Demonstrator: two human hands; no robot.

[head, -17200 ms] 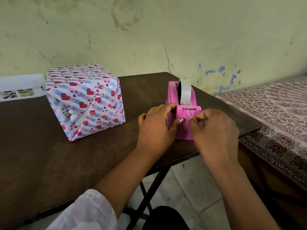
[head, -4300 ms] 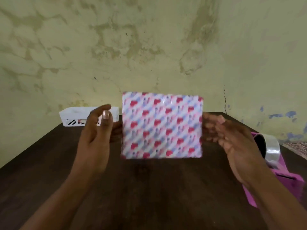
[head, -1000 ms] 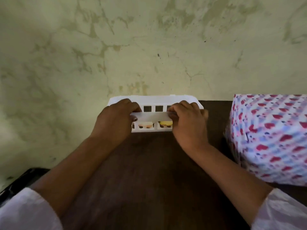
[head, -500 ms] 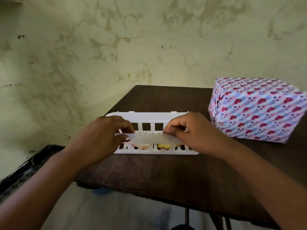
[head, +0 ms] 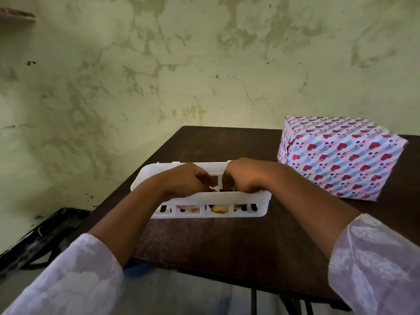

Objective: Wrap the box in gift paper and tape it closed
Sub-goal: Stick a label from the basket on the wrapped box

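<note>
The box [head: 341, 155], fully covered in white paper with red hearts and blue stripes, stands on the dark wooden table [head: 227, 244] at the right, apart from both hands. My left hand [head: 184, 178] and my right hand [head: 243, 176] reach down side by side into a white slotted plastic basket [head: 227, 197] near the table's left front corner. Their fingers curl downward behind the basket's front wall, so whatever they touch or hold is hidden. The tape dispenser is out of view.
Small pink and yellow items show through the basket's front slots. The table's left and front edges are close to the basket. A black object [head: 41, 235] lies on the floor at the lower left. A stained wall rises behind the table.
Both hands have left the basket's front rim and gone down inside it. The view has tilted, so the basket and the box sit lower and nearer.
</note>
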